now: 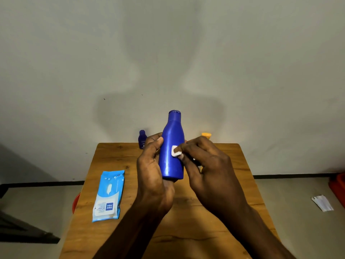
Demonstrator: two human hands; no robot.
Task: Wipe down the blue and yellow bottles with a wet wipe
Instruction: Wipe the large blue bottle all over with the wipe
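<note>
Over a wooden table [229, 165], the blue bottle [172, 146] was gripped upright by the left hand [153, 165], exposing its side to the wipe [175, 151] pinched in the right hand [207, 165].

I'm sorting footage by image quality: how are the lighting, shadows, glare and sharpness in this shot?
Head view: dim, warm light; a broad soft shadow of the person falls on the wall; a narrow glare streak runs down the big blue bottle; the wide-angle lens bows the table edges; the small blue bottle and yellow bottle at the far edge look soft; the wipe pack print stays legible.
</note>
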